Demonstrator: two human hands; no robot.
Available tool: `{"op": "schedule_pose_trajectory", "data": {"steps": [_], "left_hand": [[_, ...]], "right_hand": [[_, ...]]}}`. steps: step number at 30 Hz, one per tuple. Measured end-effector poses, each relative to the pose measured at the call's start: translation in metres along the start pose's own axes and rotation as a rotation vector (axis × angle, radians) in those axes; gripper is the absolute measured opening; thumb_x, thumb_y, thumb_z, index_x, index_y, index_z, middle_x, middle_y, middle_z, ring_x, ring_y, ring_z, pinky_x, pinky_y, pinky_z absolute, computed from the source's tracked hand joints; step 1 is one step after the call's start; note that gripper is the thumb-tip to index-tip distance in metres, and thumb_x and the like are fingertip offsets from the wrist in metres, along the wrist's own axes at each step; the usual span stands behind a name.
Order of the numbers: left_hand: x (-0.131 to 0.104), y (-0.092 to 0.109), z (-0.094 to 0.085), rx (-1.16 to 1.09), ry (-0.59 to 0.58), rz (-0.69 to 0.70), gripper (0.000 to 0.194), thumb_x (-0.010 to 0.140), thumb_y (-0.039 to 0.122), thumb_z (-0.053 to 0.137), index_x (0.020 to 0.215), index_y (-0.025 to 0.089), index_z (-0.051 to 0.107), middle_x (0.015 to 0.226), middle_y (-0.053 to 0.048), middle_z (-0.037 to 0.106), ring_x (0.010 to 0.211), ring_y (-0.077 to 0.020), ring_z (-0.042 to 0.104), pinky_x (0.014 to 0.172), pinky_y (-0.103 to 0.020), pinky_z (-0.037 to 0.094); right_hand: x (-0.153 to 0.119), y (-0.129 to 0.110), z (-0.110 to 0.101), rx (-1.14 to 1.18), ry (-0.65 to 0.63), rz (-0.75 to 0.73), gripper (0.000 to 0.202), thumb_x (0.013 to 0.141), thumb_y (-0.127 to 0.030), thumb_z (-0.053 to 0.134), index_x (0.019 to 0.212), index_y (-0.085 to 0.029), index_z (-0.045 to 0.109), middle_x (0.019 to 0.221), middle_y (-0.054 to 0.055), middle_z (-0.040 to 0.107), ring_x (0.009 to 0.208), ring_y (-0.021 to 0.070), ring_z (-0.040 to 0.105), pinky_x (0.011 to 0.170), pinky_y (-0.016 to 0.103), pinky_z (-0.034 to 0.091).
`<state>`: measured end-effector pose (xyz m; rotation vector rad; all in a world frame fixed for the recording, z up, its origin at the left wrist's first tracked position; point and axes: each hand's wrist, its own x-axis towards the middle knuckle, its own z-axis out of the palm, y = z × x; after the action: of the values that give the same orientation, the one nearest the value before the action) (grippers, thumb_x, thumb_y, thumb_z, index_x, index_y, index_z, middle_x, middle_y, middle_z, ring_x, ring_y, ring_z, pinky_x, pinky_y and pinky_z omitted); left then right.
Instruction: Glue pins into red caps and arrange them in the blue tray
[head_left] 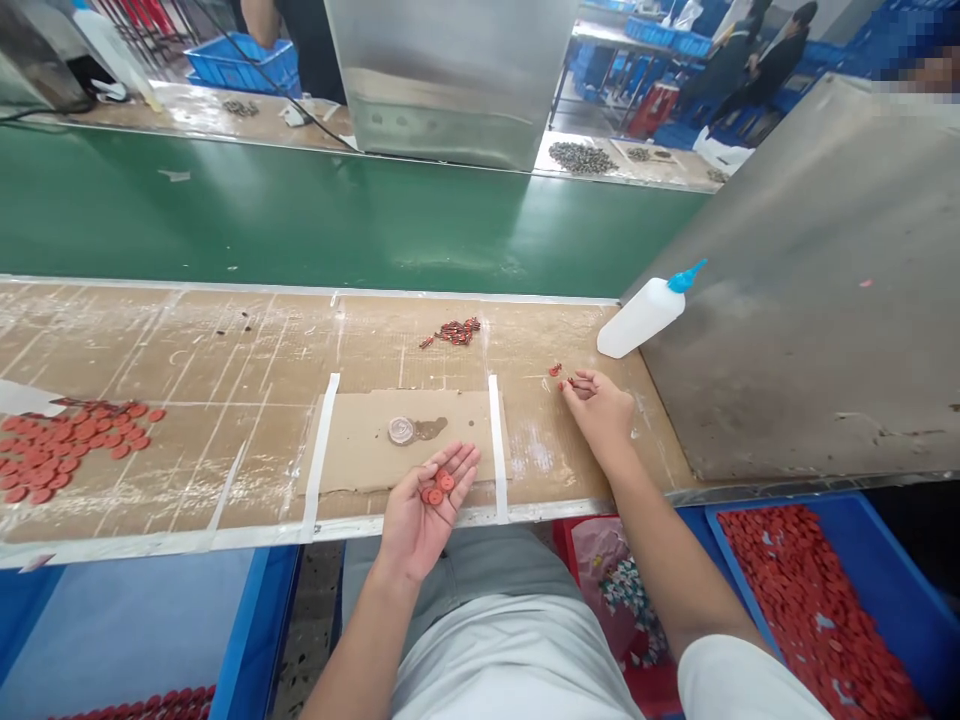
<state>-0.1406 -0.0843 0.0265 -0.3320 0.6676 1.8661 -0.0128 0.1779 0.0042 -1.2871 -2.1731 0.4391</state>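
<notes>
My left hand (424, 515) is palm up over the front edge of the table, cupped around a few small round red discs (435, 490) with holes in them. To the right, my right hand (600, 408) is low over the tabletop, its thumb and fingers pinched at a tiny red and dark part whose shape is mostly hidden. Just beyond those fingertips lies a small red piece (555, 370). A round, coin-like pale disc (401, 431) rests on the cardboard pad (352, 460), beside a brown stain.
A white squeeze bottle (643, 318) with a blue nozzle stands by a metal panel (810, 300). Small red-and-dark parts (457, 332) lie behind the pad. Many red discs (67, 450) cover the left. A green belt (262, 210) runs behind; a blue bin (885, 560) sits below right.
</notes>
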Motion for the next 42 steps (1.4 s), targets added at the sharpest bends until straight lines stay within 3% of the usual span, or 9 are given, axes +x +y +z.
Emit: {"op": "schedule_pose_trajectory", "data": {"steps": [8, 13, 16, 19, 22, 25, 32, 38, 42], "left_hand": [[-0.001, 0.004, -0.002, -0.029, -0.057, -0.012, 0.038, 0.082, 0.014, 0.049, 0.116, 0.003, 0.061, 0.131, -0.021, 0.056, 0.128, -0.028, 0.045, 0.105, -0.035, 0.043], [-0.005, 0.006, -0.001, -0.028, -0.082, -0.009, 0.037, 0.083, 0.016, 0.049, 0.115, 0.003, 0.061, 0.132, -0.021, 0.055, 0.128, -0.0283, 0.046, 0.107, -0.036, 0.04], [-0.007, 0.008, 0.002, -0.043, -0.105, -0.006, 0.038, 0.084, 0.019, 0.048, 0.116, 0.003, 0.061, 0.133, -0.02, 0.054, 0.129, -0.0284, 0.045, 0.108, -0.038, 0.038], [-0.009, 0.009, 0.006, -0.066, -0.128, -0.002, 0.04, 0.085, 0.022, 0.047, 0.118, 0.003, 0.06, 0.135, -0.02, 0.053, 0.13, -0.0287, 0.043, 0.109, -0.039, 0.036], [-0.009, 0.009, 0.007, -0.074, -0.149, 0.007, 0.042, 0.085, 0.024, 0.046, 0.119, 0.003, 0.059, 0.136, -0.02, 0.051, 0.132, -0.0281, 0.042, 0.11, -0.039, 0.035], [-0.01, 0.008, 0.006, -0.06, -0.156, 0.024, 0.041, 0.086, 0.026, 0.045, 0.118, 0.006, 0.06, 0.134, -0.018, 0.054, 0.133, -0.0268, 0.041, 0.11, -0.04, 0.034], [-0.017, 0.008, 0.0, -0.061, -0.175, 0.053, 0.039, 0.087, 0.026, 0.044, 0.115, 0.007, 0.063, 0.132, -0.017, 0.056, 0.131, -0.0246, 0.044, 0.111, -0.035, 0.032], [-0.019, 0.009, -0.008, -0.033, -0.137, 0.034, 0.036, 0.089, 0.031, 0.046, 0.11, 0.008, 0.065, 0.121, -0.016, 0.064, 0.119, -0.0244, 0.056, 0.104, -0.036, 0.041], [-0.022, 0.009, -0.009, 0.01, -0.156, 0.0, 0.038, 0.091, 0.036, 0.046, 0.108, 0.008, 0.065, 0.115, -0.016, 0.067, 0.115, -0.0253, 0.058, 0.101, -0.038, 0.044]], "right_hand": [[0.007, 0.004, 0.016, -0.12, 0.018, -0.031, 0.032, 0.08, -0.041, 0.059, 0.104, -0.02, 0.064, 0.091, 0.006, 0.075, 0.085, 0.0217, 0.07, 0.082, 0.033, 0.052], [-0.001, -0.01, 0.002, -0.094, 0.053, -0.051, 0.035, 0.079, -0.042, 0.06, 0.104, -0.018, 0.066, 0.095, 0.007, 0.074, 0.081, 0.0215, 0.07, 0.079, 0.033, 0.052], [-0.031, -0.033, -0.014, 0.081, 0.062, -0.101, 0.033, 0.08, -0.043, 0.059, 0.102, -0.019, 0.066, 0.092, 0.006, 0.074, 0.068, 0.0168, 0.067, 0.072, 0.031, 0.053], [-0.075, -0.063, -0.025, 0.312, -0.102, -0.318, 0.024, 0.078, -0.038, 0.065, 0.096, -0.022, 0.069, 0.079, 0.003, 0.073, 0.059, 0.0137, 0.063, 0.06, 0.027, 0.052], [-0.111, -0.09, -0.023, 0.361, -0.306, -0.544, 0.025, 0.077, -0.033, 0.069, 0.101, -0.026, 0.068, 0.077, 0.002, 0.073, 0.063, 0.0141, 0.065, 0.067, 0.028, 0.053], [-0.127, -0.106, -0.012, 0.409, -0.372, -0.599, 0.03, 0.079, -0.032, 0.068, 0.108, -0.025, 0.064, 0.091, 0.004, 0.074, 0.076, 0.017, 0.067, 0.074, 0.031, 0.054], [-0.126, -0.111, 0.005, 0.432, -0.381, -0.702, 0.029, 0.08, -0.029, 0.067, 0.108, -0.025, 0.063, 0.093, 0.004, 0.074, 0.079, 0.0173, 0.069, 0.073, 0.03, 0.055], [-0.115, -0.115, -0.004, 0.523, -0.294, -0.796, 0.044, 0.075, -0.024, 0.073, 0.117, -0.024, 0.059, 0.097, 0.003, 0.074, 0.082, 0.0157, 0.071, 0.073, 0.026, 0.057], [-0.102, -0.119, -0.009, 0.527, -0.308, -0.811, 0.05, 0.075, -0.024, 0.073, 0.122, -0.025, 0.057, 0.096, 0.002, 0.075, 0.066, 0.0123, 0.07, 0.064, 0.024, 0.057]]}}
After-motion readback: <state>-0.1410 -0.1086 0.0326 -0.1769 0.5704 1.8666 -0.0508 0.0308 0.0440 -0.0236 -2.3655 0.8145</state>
